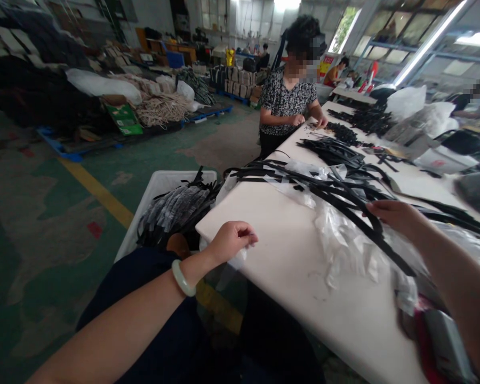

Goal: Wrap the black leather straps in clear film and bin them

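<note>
My left hand [234, 241], a pale bangle at its wrist, is above the near left edge of the white table [288, 266]. Its fingers are curled together, and what they hold, if anything, is hidden. A scrap of clear plastic [239, 260] shows just below it. On the right, my right hand [394, 214] pinches a black strap [370, 213] at the edge of a bundle. Long black straps [324, 186] from this bundle stretch across the table over crumpled clear plastic film [336, 240].
A white bin [144, 213] of bundled straps stands left of the table. A grey and red object [444, 336] lies at the near right. Across the table a co-worker [290, 98] handles small pieces beside black strap piles [332, 149]. Loaded blue pallets [60, 144] stand farther left.
</note>
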Demonstrator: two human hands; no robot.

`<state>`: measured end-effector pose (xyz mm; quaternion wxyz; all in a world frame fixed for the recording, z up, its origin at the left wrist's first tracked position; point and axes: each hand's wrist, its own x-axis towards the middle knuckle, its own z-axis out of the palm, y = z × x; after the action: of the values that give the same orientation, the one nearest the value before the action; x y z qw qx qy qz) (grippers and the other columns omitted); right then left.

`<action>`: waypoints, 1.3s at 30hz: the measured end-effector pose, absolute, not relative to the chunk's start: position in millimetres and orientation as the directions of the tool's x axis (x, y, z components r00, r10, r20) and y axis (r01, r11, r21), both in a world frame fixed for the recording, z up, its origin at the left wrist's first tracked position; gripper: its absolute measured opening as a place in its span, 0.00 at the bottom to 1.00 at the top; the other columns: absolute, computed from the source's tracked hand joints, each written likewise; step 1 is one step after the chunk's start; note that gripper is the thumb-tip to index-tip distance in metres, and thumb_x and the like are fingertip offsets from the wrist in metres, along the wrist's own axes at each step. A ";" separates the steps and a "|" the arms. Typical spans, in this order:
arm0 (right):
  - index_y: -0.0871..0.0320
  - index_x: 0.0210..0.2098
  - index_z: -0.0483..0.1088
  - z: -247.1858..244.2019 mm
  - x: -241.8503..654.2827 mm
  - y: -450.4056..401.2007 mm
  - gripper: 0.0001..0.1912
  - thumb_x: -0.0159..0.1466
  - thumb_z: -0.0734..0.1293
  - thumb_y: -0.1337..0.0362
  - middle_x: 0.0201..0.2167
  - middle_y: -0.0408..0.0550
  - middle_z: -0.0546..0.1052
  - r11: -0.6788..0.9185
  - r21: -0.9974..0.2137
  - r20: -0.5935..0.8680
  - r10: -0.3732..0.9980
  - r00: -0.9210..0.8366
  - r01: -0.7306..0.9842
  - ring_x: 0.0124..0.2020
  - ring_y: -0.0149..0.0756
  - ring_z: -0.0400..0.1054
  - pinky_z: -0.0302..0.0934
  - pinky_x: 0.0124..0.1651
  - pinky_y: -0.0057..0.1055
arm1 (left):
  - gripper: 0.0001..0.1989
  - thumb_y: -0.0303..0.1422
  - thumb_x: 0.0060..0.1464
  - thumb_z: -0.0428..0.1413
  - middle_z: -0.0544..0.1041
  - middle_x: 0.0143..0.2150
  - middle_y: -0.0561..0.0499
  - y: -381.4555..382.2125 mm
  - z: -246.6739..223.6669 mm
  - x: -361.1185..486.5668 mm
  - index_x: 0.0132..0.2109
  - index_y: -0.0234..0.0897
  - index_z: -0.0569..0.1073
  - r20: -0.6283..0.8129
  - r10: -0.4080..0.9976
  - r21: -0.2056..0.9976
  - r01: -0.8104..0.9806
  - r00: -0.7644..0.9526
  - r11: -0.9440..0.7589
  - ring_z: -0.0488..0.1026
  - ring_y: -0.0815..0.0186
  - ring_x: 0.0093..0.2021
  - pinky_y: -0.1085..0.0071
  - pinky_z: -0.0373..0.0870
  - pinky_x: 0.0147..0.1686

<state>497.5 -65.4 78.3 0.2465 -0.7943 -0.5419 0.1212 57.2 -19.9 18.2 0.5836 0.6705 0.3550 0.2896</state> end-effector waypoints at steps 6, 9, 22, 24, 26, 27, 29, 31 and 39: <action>0.71 0.48 0.65 120.0 456.0 -37.5 0.22 0.69 0.51 0.59 0.40 0.65 0.71 -0.169 -0.795 0.091 0.916 0.390 0.583 0.28 0.26 0.63 0.57 0.34 0.30 | 0.10 0.34 0.50 0.58 0.74 0.25 0.49 -20.9 15.3 60.7 0.29 0.29 0.73 -0.047 0.796 0.991 0.130 0.604 -0.041 0.68 0.72 0.24 0.77 0.63 0.27; 0.68 0.56 0.58 140.5 418.5 -38.1 0.22 0.71 0.46 0.61 0.55 0.68 0.61 -0.012 -0.954 0.074 0.959 0.275 0.299 0.34 0.24 0.63 0.58 0.39 0.33 | 0.10 0.34 0.50 0.58 0.74 0.25 0.49 -20.7 15.0 59.2 0.30 0.29 0.73 -0.048 0.790 0.988 0.144 0.611 -0.051 0.68 0.71 0.25 0.76 0.64 0.28; 0.61 0.35 0.62 38.6 240.6 -154.2 0.21 0.68 0.51 0.49 0.18 0.40 0.65 -0.355 -0.882 -0.446 0.842 -0.304 0.311 0.16 0.23 0.52 0.44 0.18 0.21 | 0.13 0.37 0.52 0.58 0.73 0.46 0.40 -29.6 16.4 46.4 0.33 0.32 0.64 -0.333 0.683 0.730 -0.282 0.650 0.623 0.73 0.60 0.43 0.63 0.68 0.41; 0.61 0.33 0.62 20.9 229.8 -163.8 0.24 0.68 0.49 0.47 0.16 0.40 0.63 -0.342 -0.839 -0.492 0.810 -0.320 0.424 0.17 0.24 0.54 0.48 0.21 0.21 | 0.12 0.34 0.51 0.59 0.72 0.47 0.39 -31.6 13.0 45.8 0.32 0.33 0.62 -0.401 0.597 0.611 -0.283 0.695 0.739 0.73 0.56 0.45 0.58 0.68 0.40; 0.60 0.33 0.62 21.4 226.0 -169.1 0.24 0.68 0.49 0.47 0.16 0.39 0.63 -0.289 -0.821 -0.510 0.759 -0.405 0.493 0.18 0.24 0.55 0.51 0.24 0.22 | 0.11 0.31 0.50 0.60 0.71 0.47 0.41 -31.4 9.8 45.6 0.32 0.33 0.63 -0.415 0.577 0.560 -0.302 0.703 0.771 0.72 0.55 0.45 0.55 0.69 0.39; 0.60 0.33 0.63 27.1 226.8 -170.3 0.23 0.68 0.49 0.48 0.17 0.40 0.64 -0.268 -0.811 -0.530 0.713 -0.459 0.521 0.19 0.24 0.57 0.52 0.25 0.22 | 0.11 0.30 0.49 0.60 0.72 0.46 0.42 -29.9 8.6 45.3 0.33 0.33 0.64 -0.404 0.609 0.551 -0.350 0.683 0.758 0.72 0.56 0.44 0.55 0.69 0.39; 0.60 0.34 0.64 43.2 234.7 -170.4 0.22 0.68 0.50 0.50 0.19 0.41 0.66 -0.250 -0.775 -0.598 0.588 -0.545 0.580 0.20 0.25 0.60 0.54 0.26 0.22 | 0.10 0.29 0.47 0.61 0.72 0.39 0.47 -24.3 7.2 43.6 0.32 0.33 0.65 -0.361 0.724 0.568 -0.477 0.588 0.671 0.73 0.63 0.38 0.60 0.70 0.39; 0.59 0.35 0.65 58.0 252.8 -167.6 0.20 0.68 0.51 0.52 0.21 0.42 0.68 -0.198 -0.710 -0.656 0.534 -0.533 0.675 0.22 0.27 0.63 0.56 0.28 0.23 | 0.10 0.28 0.45 0.62 0.70 0.31 0.51 -17.1 6.6 40.2 0.30 0.32 0.66 -0.308 0.821 0.624 -0.549 0.481 0.556 0.70 0.70 0.29 0.68 0.69 0.35; 0.62 0.46 0.68 53.2 335.0 -143.8 0.16 0.62 0.58 0.63 0.44 0.61 0.73 -0.051 -0.019 -0.173 0.984 0.047 0.999 0.46 0.52 0.68 0.60 0.47 0.46 | 0.08 0.32 0.46 0.62 0.73 0.33 0.46 -27.2 1.7 40.7 0.29 0.29 0.74 0.019 0.816 0.985 -0.149 0.578 0.083 0.70 0.68 0.34 0.73 0.65 0.38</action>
<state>335.0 -143.8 53.2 -0.0530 -0.7214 -0.6869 0.0696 40.7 -27.2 1.7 0.6766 0.5756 0.2893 0.3565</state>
